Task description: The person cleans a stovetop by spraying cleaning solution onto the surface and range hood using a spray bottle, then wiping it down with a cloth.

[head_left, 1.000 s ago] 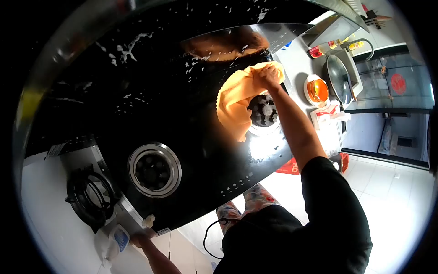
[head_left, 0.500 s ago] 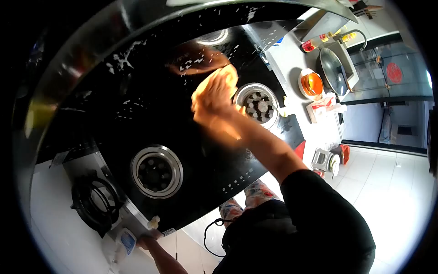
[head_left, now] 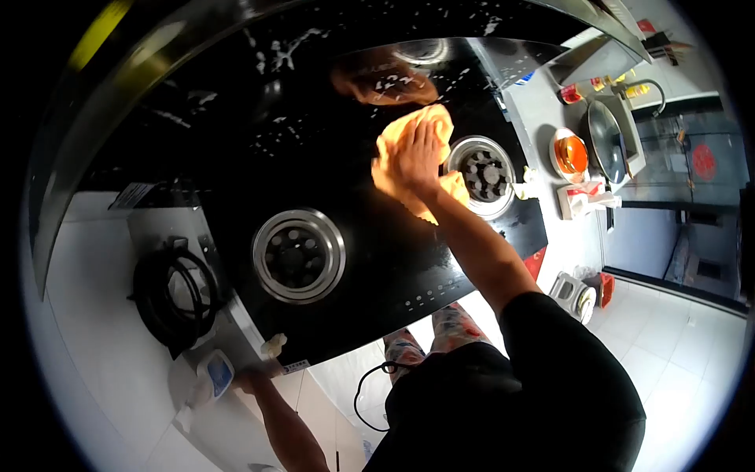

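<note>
My right hand (head_left: 418, 153) lies pressed on an orange cloth (head_left: 391, 175) on the black glass cooktop (head_left: 370, 271), its fingers reaching toward the back. Just right of the cloth is one round burner (head_left: 507, 167) with a metal ring, and the cloth's edge comes close to it. A second burner (head_left: 334, 259) sits at the left of the cooktop. At the counter's front left edge is my left hand (head_left: 250, 381), beside a spray bottle (head_left: 219, 372) with a blue label. Its fingers are mostly hidden at the edge.
A black pan support (head_left: 145, 295) stands on the left counter. On the right counter are orange bowls (head_left: 572, 155), a tissue pack (head_left: 580, 201), and a wok with a glass lid (head_left: 604, 138) by the sink. Crumpled white bits (head_left: 274, 345) lie at the cooktop's front left corner.
The whole view has shifted, so the cooktop and counters appear farther right and higher. My right hand remains on the cloth near the right burner; my left hand stays at the counter edge.
</note>
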`<action>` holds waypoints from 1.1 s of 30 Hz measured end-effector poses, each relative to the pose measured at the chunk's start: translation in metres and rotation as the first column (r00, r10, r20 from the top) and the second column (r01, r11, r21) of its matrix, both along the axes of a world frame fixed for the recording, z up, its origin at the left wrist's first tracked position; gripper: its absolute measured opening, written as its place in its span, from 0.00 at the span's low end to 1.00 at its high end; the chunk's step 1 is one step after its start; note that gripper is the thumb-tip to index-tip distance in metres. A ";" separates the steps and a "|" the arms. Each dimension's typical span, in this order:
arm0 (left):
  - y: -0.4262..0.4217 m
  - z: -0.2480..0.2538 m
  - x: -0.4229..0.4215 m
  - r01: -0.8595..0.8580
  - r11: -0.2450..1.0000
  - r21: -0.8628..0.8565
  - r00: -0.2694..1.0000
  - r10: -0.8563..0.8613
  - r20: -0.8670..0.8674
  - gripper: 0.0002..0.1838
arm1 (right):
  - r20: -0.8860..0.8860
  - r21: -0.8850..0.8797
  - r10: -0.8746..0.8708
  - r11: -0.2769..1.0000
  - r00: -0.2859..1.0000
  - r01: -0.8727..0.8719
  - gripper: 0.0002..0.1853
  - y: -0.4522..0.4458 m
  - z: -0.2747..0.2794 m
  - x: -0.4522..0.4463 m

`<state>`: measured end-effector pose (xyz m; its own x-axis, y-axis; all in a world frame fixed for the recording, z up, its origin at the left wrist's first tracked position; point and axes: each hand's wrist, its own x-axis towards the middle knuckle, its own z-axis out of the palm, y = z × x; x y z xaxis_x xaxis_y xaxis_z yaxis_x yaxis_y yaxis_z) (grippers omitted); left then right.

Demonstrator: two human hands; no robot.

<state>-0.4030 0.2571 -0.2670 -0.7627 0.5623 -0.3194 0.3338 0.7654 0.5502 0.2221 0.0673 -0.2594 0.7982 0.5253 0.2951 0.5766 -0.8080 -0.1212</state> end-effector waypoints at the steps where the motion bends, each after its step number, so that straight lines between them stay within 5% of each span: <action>1: -0.003 0.014 0.016 -0.210 0.974 0.079 0.957 0.189 0.219 0.35 | -0.007 0.002 0.067 0.998 0.998 -0.067 0.43 -0.006 0.003 -0.029; 5: 0.006 -0.029 -0.028 -0.118 0.988 0.096 0.981 0.101 0.166 0.36 | -0.295 -0.085 0.245 0.956 0.923 -0.280 0.42 -0.065 0.036 -0.121; 11: 0.001 0.003 0.001 -0.134 0.991 0.023 0.985 0.131 0.112 0.34 | -0.082 -0.015 0.307 0.951 0.948 -0.309 0.37 -0.023 0.022 -0.071; 12: 0.002 0.009 0.004 -0.184 0.983 0.011 0.973 0.180 0.145 0.33 | -0.331 -0.066 0.263 0.951 0.906 -0.301 0.36 0.009 0.056 -0.068; 14: -0.003 0.016 0.014 -0.221 0.975 -0.002 0.957 0.218 0.193 0.33 | -0.187 -0.310 0.483 0.798 0.856 -0.518 0.35 0.026 0.037 -0.092; 15: -0.008 0.020 0.016 -0.069 0.998 -0.007 0.989 0.069 0.131 0.34 | -0.114 -0.417 0.597 0.697 0.794 -0.583 0.35 0.036 0.028 -0.103; 16: -0.009 0.020 0.015 0.083 0.996 -0.018 0.994 -0.082 0.070 0.34 | -0.135 -0.307 0.620 0.715 0.773 -0.628 0.35 0.029 0.033 -0.115; 19: -0.002 0.005 -0.002 0.098 0.995 -0.029 0.995 -0.097 0.038 0.38 | -0.290 -0.047 0.655 0.718 0.698 -0.694 0.35 -0.014 0.043 -0.141; 20: -0.005 0.002 -0.004 0.090 0.995 -0.030 0.995 -0.089 0.043 0.38 | -0.347 -0.053 0.633 0.724 0.693 -0.688 0.34 -0.023 0.040 -0.135; 22: -0.007 0.015 0.009 -0.220 0.972 0.084 0.931 0.183 0.317 0.42 | -0.155 -0.109 0.654 0.733 0.740 -0.671 0.34 -0.012 -0.012 -0.096; 23: -0.007 0.018 0.008 -0.216 0.973 0.083 0.933 0.180 0.312 0.42 | -0.064 -0.007 0.658 0.751 0.750 -0.660 0.36 -0.004 0.020 -0.078; 25: 0.000 0.021 0.014 -0.312 0.948 0.060 0.874 0.261 0.409 0.38 | -0.038 -0.133 0.444 0.886 0.895 -0.444 0.36 0.025 0.015 -0.040; 27: -0.007 0.059 0.052 -0.250 0.966 0.057 0.912 0.216 0.349 0.38 | -0.080 -0.048 0.352 0.933 0.933 -0.357 0.35 0.013 0.000 -0.018; 28: -0.016 0.071 0.061 -0.206 0.978 0.041 0.938 0.186 0.293 0.37 | -0.304 0.191 0.254 0.961 0.918 -0.202 0.36 0.000 -0.009 0.000; 30: -0.017 0.064 0.058 -0.084 0.996 0.042 0.979 0.075 0.190 0.37 | 0.202 0.017 -0.005 1.000 0.979 0.002 0.39 -0.011 -0.015 0.019; 31: -0.019 0.060 0.051 0.056 0.998 0.018 0.996 -0.057 0.075 0.36 | 0.195 0.003 -0.024 1.000 0.980 0.024 0.39 -0.003 -0.013 0.021; 33: -0.016 0.042 0.029 -0.056 0.998 0.038 0.984 0.048 0.173 0.35 | 0.095 0.048 -0.053 0.998 0.994 0.048 0.34 0.020 -0.003 0.013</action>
